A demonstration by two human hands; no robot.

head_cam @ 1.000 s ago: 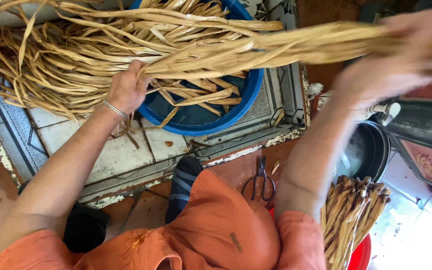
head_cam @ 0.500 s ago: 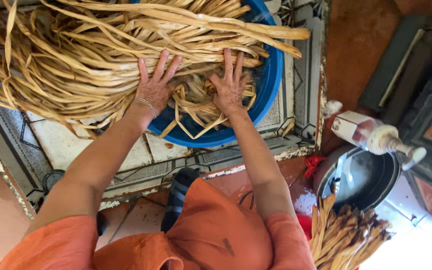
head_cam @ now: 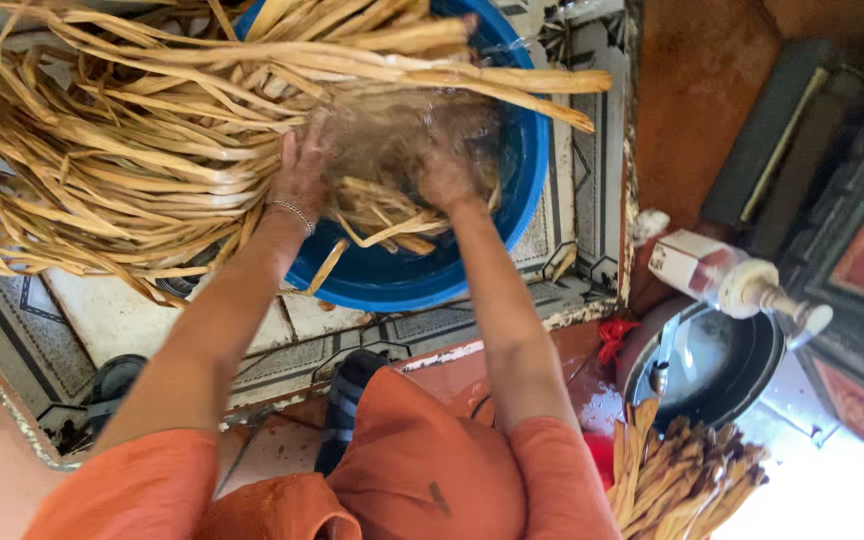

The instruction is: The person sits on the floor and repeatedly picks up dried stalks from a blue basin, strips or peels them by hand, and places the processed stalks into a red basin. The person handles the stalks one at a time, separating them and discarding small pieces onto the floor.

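I saw both hands, left hand (head_cam: 302, 175) and right hand (head_cam: 444, 175), pressed into the dried strips (head_cam: 152, 150); grips blurred, untellable. The strips lay lengthwise left-right across the blue basin (head_cam: 432, 280).

One blue basin (head_cam: 422, 285) sits on the tiles, and two hands are in it: left hand (head_cam: 302, 175), right hand (head_cam: 444, 175). One pump bottle (head_cam: 722, 280) and one dark pan (head_cam: 712, 365) stand at the right. The dried strips (head_cam: 122, 170) are too many to count.

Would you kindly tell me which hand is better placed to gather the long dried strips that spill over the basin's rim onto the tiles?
Probably the left hand: it rests against the strips spilling past the blue basin, while the right hand is down inside it.
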